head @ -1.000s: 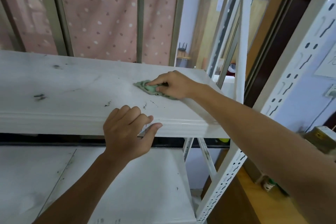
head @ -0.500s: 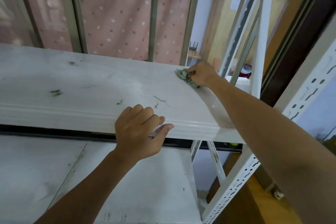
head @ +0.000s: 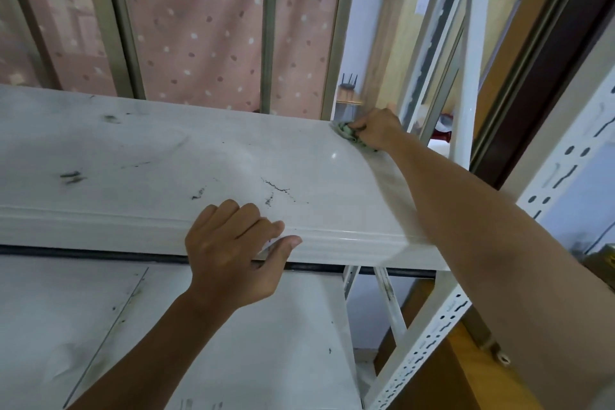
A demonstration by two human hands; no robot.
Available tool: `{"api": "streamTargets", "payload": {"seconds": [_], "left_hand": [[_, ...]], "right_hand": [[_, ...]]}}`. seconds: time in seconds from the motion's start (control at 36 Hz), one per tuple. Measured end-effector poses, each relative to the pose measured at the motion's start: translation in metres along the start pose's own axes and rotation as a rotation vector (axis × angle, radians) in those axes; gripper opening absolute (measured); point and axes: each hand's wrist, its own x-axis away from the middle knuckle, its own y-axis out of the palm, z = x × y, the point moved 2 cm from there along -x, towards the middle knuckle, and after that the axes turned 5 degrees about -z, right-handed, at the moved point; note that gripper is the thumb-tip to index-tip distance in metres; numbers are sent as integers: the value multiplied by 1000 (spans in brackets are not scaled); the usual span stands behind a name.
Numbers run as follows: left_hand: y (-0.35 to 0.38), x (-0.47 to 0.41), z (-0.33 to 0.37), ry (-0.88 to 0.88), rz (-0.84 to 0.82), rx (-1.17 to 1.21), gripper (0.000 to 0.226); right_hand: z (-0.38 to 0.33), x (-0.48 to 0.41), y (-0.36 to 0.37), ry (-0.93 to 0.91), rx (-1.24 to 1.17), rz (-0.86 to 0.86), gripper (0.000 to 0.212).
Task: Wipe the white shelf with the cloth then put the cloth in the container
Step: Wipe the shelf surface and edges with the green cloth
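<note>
Under my right hand (head: 377, 131) — bunched cloth (head: 347, 130) at the white shelf (head: 166, 156) far corner; left hand (head: 233, 253) clamps the front lip — should press flat toward the marks.

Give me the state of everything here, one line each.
shelf, dark smudges on top, cloth at its far right corner.
cloth, bunched, pressed on the shelf.
right hand, gripping the cloth.
left hand, gripping the shelf's front edge.
lower shelf, faintly marked.
</note>
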Motion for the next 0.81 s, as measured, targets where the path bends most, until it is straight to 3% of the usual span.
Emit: {"api": "streamTargets", "payload": {"seconds": [0.11, 0.25, 0.33, 0.5, 0.61, 0.72, 0.81], "left_hand": [[-1, 0, 1, -10, 4, 18, 28], [-1, 0, 1, -23, -3, 37, 30], [-2, 0, 1, -23, 1, 41, 31], [-4, -2, 1, -7, -31, 9, 33], [-5, -3, 1, -3, -45, 12, 34], [-5, -2, 1, -17, -35, 28, 31], [-4, -2, 1, -18, -34, 31, 31]], "right_hand": [[-26, 30, -1, -187, -106, -16, 37], [-66, 82, -14, -441, -127, -80, 30], [-74, 119, -17, -484, -173, -96, 28], [-67, 157, -14, -416, -312, -102, 27], [-51, 149, -23, -291, -172, -57, 30], [-10, 135, -21, -26, 21, -15, 42], [20, 131, -19, 115, 126, 21, 38]]}}
